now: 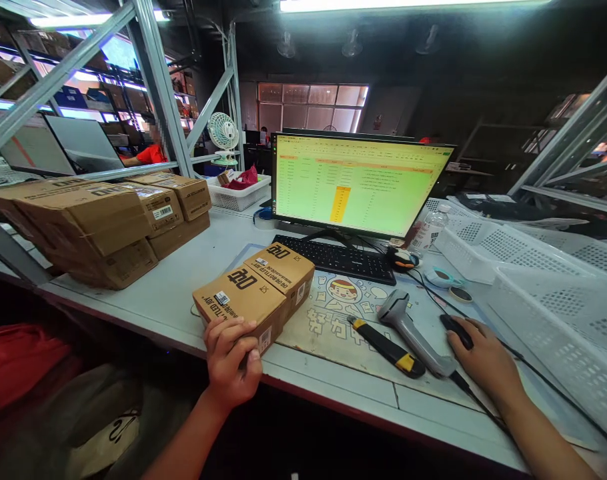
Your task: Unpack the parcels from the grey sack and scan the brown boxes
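My left hand (232, 360) grips the near end of a small cardboard box (243, 303) that lies on the table edge, with a second matching box (282, 263) beside it. My right hand (486, 360) lies curled over a black computer mouse (456, 330) at the right. A grey barcode scanner (411, 330) lies just left of that hand, and a yellow-and-black utility knife (386, 347) lies beside the scanner. Both sit on a printed desk mat (333, 313).
A monitor (356, 183) showing a green spreadsheet and a black keyboard (336, 257) stand behind the boxes. Stacked cardboard boxes (96, 227) fill the left of the table. White plastic baskets (533, 267) crowd the right. A person in red (151, 153) is behind the metal shelving.
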A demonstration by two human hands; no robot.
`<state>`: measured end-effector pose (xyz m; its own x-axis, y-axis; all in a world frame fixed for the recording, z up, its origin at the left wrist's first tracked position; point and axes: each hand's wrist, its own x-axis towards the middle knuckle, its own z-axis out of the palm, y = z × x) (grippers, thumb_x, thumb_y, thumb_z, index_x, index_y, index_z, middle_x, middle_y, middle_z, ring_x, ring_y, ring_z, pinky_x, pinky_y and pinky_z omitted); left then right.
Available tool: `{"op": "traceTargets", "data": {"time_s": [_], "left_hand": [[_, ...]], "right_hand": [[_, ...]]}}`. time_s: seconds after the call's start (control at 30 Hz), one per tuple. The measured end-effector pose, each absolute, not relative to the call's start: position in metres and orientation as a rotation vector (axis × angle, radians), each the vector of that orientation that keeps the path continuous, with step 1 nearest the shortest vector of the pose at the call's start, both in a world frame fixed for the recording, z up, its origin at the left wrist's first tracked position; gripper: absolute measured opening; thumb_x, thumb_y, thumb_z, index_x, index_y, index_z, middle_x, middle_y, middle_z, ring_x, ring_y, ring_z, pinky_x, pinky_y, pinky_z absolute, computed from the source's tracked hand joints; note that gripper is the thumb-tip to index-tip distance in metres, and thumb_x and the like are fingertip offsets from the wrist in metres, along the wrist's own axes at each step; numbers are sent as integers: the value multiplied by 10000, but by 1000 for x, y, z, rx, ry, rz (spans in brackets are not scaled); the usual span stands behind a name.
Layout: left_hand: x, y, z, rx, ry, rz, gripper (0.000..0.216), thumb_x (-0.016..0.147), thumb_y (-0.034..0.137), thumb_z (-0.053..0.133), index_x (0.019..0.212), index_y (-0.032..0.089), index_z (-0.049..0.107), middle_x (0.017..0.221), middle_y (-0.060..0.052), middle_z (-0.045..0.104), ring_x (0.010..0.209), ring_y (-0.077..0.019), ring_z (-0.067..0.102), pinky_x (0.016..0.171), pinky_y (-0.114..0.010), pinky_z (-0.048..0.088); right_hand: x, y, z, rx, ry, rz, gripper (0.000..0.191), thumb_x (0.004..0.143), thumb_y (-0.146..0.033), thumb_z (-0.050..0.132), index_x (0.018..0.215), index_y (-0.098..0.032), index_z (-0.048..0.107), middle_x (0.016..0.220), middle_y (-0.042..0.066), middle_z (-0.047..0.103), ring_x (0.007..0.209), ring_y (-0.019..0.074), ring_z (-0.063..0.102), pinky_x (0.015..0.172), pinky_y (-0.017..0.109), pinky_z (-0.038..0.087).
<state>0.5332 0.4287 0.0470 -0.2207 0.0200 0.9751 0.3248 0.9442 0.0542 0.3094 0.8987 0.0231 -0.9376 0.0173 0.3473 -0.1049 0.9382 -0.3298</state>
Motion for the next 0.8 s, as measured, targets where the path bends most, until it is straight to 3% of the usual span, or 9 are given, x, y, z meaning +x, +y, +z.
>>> {"op": "traceTargets", "data": {"time_s": [0.3,0.4,0.47,0.6,0.7,0.8], "left_hand": [[534,429,51,-268,-1783,-304,146,848,99,566,909,222,615,1025,-68,681,1048,-256,609,1035,-505,428],[542,426,51,-222,-1786,-391,186,864,117,583,1019,220,583,1120,-77,662,1160,-266,592,1066,-522,444],[552,424,44,-101,-1771,-476,317,874,171,637,1166,227,530,1259,-103,607,1276,-288,545,1092,-552,454],[571,430,14,199,-1821,-654,729,864,348,762,1453,241,347,1478,-184,444,1394,-331,475,1125,-588,462],[574,436,-5,384,-1907,-760,883,864,417,778,1559,262,256,1532,-201,401,1434,-355,452,1150,-598,457],[572,433,-8,428,-1988,-807,925,867,416,782,1594,290,224,1558,-191,389,1457,-367,436,1161,-608,454]], "right_hand": [[310,894,29,14,-2765,523,799,800,-666,318,1339,-153,610,1475,212,527,1367,409,526,1169,507,424],[314,882,57,-8,-2609,585,900,732,-697,340,1320,-73,614,1447,269,548,1400,432,488,1208,509,375],[317,858,90,21,-2505,670,881,740,-710,370,1333,-107,618,1404,254,595,1342,430,544,1178,527,409],[314,765,143,449,-2536,1089,719,807,-672,519,1403,-271,561,1359,169,656,1224,343,650,1117,469,486],[304,680,144,784,-2632,1505,704,798,-663,594,1380,-270,547,1374,165,653,1247,342,644,1096,493,517],[303,615,126,933,-2706,1698,678,820,-718,560,1301,-242,603,1340,166,672,1247,362,642,1075,541,532]]}}
